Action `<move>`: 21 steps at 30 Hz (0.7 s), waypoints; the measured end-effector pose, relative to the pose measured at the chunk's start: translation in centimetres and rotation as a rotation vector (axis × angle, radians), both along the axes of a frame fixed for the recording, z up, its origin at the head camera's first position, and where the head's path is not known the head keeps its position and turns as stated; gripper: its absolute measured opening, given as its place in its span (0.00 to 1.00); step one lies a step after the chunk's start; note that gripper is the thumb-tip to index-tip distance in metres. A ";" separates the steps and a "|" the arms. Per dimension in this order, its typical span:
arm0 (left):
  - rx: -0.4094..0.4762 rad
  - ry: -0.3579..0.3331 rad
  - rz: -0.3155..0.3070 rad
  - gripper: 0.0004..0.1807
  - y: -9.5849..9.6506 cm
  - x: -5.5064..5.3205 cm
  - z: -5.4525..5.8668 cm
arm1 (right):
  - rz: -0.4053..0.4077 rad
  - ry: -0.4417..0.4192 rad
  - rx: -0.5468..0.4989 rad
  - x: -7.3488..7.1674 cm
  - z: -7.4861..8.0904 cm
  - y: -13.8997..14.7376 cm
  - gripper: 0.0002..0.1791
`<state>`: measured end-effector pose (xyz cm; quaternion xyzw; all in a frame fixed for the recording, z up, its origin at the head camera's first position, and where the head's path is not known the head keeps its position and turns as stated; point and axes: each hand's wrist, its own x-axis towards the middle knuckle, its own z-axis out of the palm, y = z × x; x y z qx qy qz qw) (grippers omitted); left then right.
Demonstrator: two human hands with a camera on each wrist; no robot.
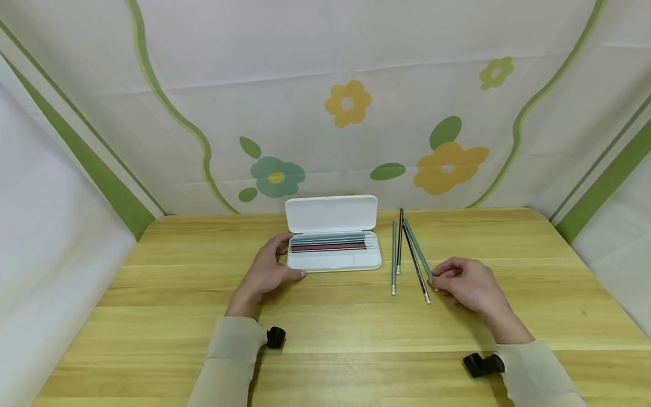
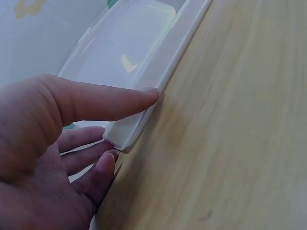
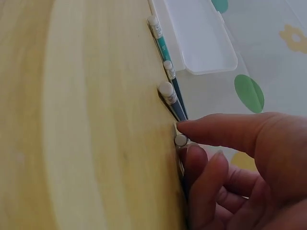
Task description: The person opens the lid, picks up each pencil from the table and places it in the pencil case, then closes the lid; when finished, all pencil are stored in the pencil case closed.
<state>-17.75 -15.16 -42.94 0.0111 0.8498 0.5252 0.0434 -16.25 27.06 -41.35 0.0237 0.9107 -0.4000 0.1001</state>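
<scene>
A white pencil case (image 1: 325, 262) lies with its lid (image 1: 330, 213) raised, holding several teal, black and reddish pencils (image 1: 328, 246). My left hand (image 1: 264, 274) holds the case's left end, thumb along the front side and fingers round the end and back corner. To the right of the case, my right hand (image 1: 470, 282) pinches a teal pencil (image 1: 415, 243) near its eraser end (image 3: 181, 140), between thumb and fingers. The pencil lies low, close to the tabletop. Beside it are a patterned black pencil (image 1: 417, 268), a black pencil (image 1: 400, 240) and another teal pencil (image 1: 394, 260).
The wooden table (image 1: 346, 328) stretches out in front of both arms. Behind it hangs a white cloth (image 1: 285, 68) with printed flowers, and similar cloth flanks both sides. Black wrist devices (image 1: 276, 337) sit at the sleeves.
</scene>
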 end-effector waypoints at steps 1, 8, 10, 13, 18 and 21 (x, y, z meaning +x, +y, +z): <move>-0.001 0.002 -0.002 0.51 0.0 0.0 0.0 | -0.005 -0.002 0.006 0.0 0.0 0.0 0.19; -0.003 -0.002 -0.002 0.51 0.1 0.0 0.1 | -0.027 -0.033 0.052 0.1 0.2 0.1 0.17; -0.005 -0.006 0.001 0.51 0.1 0.0 0.1 | -0.031 -0.039 0.055 0.1 0.2 0.1 0.17; -0.005 -0.013 0.007 0.51 0.1 0.1 0.0 | -0.037 -0.045 0.058 0.2 0.2 0.1 0.17; 0.000 -0.019 0.010 0.51 0.0 0.2 0.1 | -0.044 -0.054 0.023 0.0 0.1 0.3 0.16; 0.001 -0.018 0.008 0.51 0.0 0.3 0.1 | -0.046 -0.063 -0.030 -0.1 0.0 0.5 0.17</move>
